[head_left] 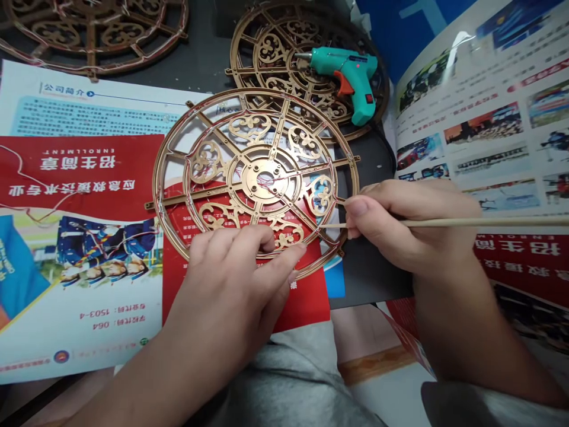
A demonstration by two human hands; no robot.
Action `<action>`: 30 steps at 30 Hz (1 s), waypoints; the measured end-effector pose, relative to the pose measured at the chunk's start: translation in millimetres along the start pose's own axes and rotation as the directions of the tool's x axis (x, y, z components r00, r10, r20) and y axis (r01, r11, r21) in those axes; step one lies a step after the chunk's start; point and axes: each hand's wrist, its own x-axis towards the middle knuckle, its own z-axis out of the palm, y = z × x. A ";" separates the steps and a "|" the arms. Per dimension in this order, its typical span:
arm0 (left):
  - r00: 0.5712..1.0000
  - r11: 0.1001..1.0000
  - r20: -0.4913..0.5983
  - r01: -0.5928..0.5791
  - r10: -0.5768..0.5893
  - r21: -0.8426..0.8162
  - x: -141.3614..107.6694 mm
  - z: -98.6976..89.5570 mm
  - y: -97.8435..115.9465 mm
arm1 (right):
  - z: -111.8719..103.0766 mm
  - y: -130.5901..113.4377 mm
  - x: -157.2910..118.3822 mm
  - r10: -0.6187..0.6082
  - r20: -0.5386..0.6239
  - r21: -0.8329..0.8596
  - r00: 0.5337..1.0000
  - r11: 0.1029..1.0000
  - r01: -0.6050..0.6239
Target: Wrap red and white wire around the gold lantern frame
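Observation:
A round bronze-coloured openwork frame (pixel 267 179) with spokes and scroll ornaments lies in the middle of the view, thin reddish wire running along its rings and spokes. My left hand (pixel 242 279) grips the frame's near edge, fingers over the lower scrolls. Between the thumb and fingers of my right hand (pixel 400 219) is a thin pale stick (pixel 489 223), its tip touching the frame at the lower right, by a spoke and the inner ring. Beyond the frame, a teal glue gun (pixel 351 71) with an orange trigger rests on other similar frames.
More bronze frames (pixel 262 35) are stacked at the back, and another frame (pixel 91 56) lies at the back left. Printed leaflets (pixel 80 314) cover the left side, with loose thin wire (pixel 40 187) on them. An open brochure (pixel 484 136) stands at the right.

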 end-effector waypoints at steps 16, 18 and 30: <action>0.998 0.998 0.055 0.039 -0.042 0.049 10.2 -5.5 11.5 | -0.4 1.4 -2.9 0.036 -0.063 0.038 0.997 0.999 -0.034; 0.998 0.998 0.048 0.037 -0.040 0.052 10.1 -5.5 11.4 | -0.2 1.8 -1.9 0.002 -0.049 0.049 0.999 0.999 0.000; 0.998 0.995 0.049 0.037 -0.041 0.089 11.3 -2.8 12.1 | -2.4 -1.6 -1.3 -0.031 0.014 -0.012 0.999 0.999 0.031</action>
